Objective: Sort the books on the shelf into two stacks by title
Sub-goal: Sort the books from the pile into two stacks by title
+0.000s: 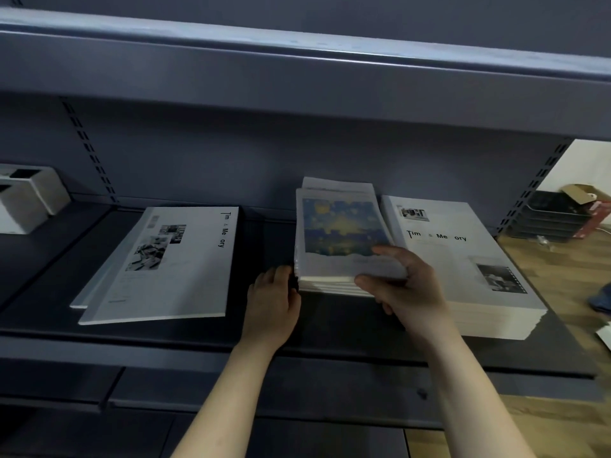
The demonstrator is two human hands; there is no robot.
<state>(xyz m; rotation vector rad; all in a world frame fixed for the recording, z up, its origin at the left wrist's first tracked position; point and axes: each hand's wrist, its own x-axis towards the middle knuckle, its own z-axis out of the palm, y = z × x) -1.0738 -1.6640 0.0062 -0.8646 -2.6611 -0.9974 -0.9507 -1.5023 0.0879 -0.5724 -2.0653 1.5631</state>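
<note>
A stack of books with a blue and yellow picture cover [337, 226] lies in the middle of the dark shelf [198, 328]. My right hand [406, 285] grips its front right corner, thumb on the cover and fingers curled round the front edge. My left hand [274, 299] has its fingers curled against the stack's front left corner. To the right stands a taller stack of white "Time & Memory" books [463, 259], touching the middle stack. On the left, two white "Time & Memory" books [165, 262] lie skewed, one over the other.
A grey box [26, 196] sits at the shelf's far left. The upper shelf [297, 61] overhangs the books. Beyond the shelf's right end are a wooden floor, black stacked trays [542, 216] and a cardboard box [582, 193].
</note>
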